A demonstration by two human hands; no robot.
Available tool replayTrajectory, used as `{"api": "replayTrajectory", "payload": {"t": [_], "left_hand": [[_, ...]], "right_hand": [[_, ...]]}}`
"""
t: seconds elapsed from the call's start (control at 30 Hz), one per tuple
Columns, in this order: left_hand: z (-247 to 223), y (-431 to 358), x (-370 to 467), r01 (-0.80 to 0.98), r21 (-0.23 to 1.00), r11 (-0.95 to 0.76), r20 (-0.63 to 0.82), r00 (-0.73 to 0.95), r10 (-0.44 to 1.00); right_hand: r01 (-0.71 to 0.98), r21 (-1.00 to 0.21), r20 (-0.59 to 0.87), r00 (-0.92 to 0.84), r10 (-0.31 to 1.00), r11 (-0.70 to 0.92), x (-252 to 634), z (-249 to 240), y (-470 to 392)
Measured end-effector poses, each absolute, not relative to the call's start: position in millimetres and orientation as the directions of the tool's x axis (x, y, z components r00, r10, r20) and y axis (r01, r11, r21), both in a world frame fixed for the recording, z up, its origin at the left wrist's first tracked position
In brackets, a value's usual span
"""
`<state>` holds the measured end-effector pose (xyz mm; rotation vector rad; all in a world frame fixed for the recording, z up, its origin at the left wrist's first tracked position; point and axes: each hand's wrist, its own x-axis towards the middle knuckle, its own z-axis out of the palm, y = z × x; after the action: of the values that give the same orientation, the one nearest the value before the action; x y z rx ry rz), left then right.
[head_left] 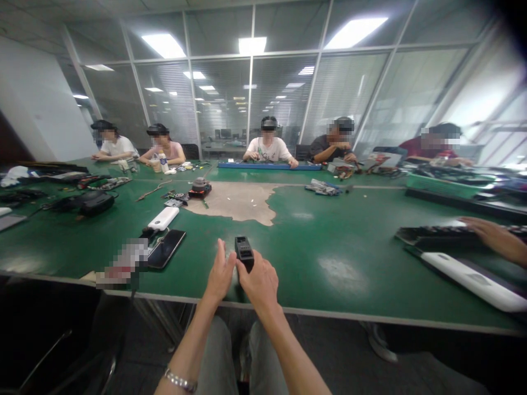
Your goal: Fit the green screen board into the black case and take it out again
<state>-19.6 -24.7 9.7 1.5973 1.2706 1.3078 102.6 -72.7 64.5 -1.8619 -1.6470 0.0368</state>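
A small black device [244, 252] with slots on its upper face is held above the near edge of the green table [304, 263]. My right hand [260, 280] grips it from the right side, with the thumb along its near end. Just to the left, my left hand [221, 271] has its fingers raised and apart, close to the device with nothing in its grasp. Whether the left fingertips touch the device cannot be made out. A black phone [167, 249] and a white power bank [163, 218] lie to the left of my hands.
Several people sit along the far side. A bare tan patch [239, 200] marks the table's middle, with a red and black device [200, 188] at its left. At the right, another person's hand [496, 238] is over a dark strip, near a long white object [473, 278].
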Motion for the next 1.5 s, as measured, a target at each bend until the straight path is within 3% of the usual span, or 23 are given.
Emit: {"api": "replayTrajectory", "payload": {"t": [0.27,0.53,0.73,1.03,1.5], "left_hand": [[13.9,-27.5,-20.5,0.331,0.904,-0.270,0.278,0.024,0.960],[16.8,-29.4,-21.7,0.381,0.884,-0.271,0.277,0.040,0.960],[17.8,-30.4,-21.5,0.410,0.866,-0.286,0.286,0.063,0.956],[18.2,-29.3,-21.3,0.426,0.860,-0.282,0.280,0.070,0.958],[19.4,-30.8,-21.0,0.341,0.899,-0.274,0.278,0.041,0.960]], "right_hand": [[0.887,-0.460,0.401,0.159,0.902,0.048,108.4,46.6,-76.4],[0.837,-0.520,0.542,0.171,0.823,0.169,105.8,36.5,-63.4],[0.801,-0.580,0.504,0.209,0.838,0.149,102.5,24.8,-66.5],[0.811,-0.569,0.499,0.208,0.841,0.137,103.4,22.4,-69.2],[0.753,-0.638,0.454,0.199,0.868,0.161,103.2,34.1,-71.7]]}}
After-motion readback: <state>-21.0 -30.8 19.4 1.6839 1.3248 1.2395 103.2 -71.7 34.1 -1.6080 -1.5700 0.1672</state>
